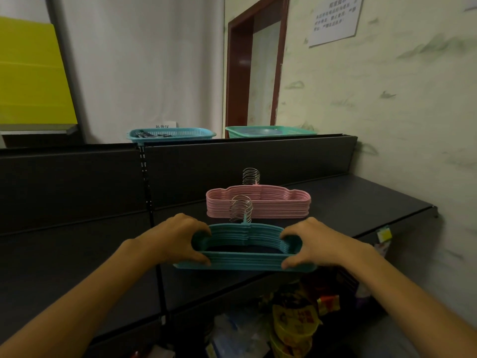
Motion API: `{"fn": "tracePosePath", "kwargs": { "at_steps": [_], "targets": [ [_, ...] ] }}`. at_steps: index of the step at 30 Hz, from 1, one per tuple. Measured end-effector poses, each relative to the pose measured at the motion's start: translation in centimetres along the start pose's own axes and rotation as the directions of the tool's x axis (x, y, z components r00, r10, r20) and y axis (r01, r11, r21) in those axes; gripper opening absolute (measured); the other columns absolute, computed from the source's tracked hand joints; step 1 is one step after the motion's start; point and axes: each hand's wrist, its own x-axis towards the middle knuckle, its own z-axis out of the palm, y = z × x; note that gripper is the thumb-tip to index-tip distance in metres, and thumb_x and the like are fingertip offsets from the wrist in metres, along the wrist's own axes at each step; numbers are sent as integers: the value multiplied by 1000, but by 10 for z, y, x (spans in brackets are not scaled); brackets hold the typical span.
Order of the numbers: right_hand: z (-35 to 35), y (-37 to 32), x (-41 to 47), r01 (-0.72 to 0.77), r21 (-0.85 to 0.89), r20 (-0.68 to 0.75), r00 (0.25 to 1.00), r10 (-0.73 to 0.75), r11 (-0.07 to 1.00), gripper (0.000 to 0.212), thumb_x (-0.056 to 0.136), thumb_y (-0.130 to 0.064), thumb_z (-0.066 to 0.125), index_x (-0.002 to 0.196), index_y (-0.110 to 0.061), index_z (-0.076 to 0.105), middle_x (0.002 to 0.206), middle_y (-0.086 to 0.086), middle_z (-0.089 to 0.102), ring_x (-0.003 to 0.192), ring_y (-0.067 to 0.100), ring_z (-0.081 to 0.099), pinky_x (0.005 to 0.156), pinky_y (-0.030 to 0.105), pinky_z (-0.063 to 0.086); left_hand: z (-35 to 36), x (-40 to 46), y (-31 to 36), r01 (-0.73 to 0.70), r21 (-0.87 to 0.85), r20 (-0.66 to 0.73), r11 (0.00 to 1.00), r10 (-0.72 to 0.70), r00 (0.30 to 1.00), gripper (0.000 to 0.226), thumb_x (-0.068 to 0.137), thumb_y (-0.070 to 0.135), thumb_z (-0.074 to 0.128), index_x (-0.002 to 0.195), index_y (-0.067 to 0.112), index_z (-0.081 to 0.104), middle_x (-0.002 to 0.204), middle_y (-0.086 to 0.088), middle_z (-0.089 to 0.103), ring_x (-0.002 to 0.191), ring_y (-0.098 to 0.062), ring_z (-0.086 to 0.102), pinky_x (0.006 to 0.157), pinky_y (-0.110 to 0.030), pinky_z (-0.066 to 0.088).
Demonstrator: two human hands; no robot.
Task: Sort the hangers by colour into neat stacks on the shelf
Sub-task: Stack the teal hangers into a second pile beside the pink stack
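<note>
A stack of teal hangers (245, 262) with silver hooks lies near the front edge of the dark shelf (361, 200). My left hand (178, 239) grips the stack's left end, fingers over the top and thumb on the lower bar. At the right end my right hand (317, 244) grips the stack the same way. Behind it, farther back on the shelf, a neat stack of pink hangers (258, 205) lies flat with its hooks pointing up.
On top of the shelf's back panel sit a blue basket (170, 134) and a green basket (271, 131). Packaged goods (291, 324) fill the lower shelf below. A wall stands close on the right, a yellow board (31, 73) at the far left.
</note>
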Motion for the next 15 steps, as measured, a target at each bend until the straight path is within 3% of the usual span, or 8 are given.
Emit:
{"fn": "tracePosePath", "kwargs": {
  "at_steps": [4,15],
  "targets": [
    [-5,-3,5,-3,-29,22,1000,4,1000,74,63,-55,81,126,-23,59,123,-5,58,108,12,53,92,34,51,-1,6,2,40,-6,77,999,-39,996,69,71,50,75,130,25,51,124,6,53,110,-10,50,94,-30,48],
    [-9,-6,10,-29,-11,109,994,30,1000,78,64,-48,83,131,-21,54,127,-4,53,110,14,52,94,33,50,-6,9,4,58,11,146,998,-59,988,72,73,45,75,135,28,44,129,4,43,118,-15,38,100,-35,43]
  ]
}}
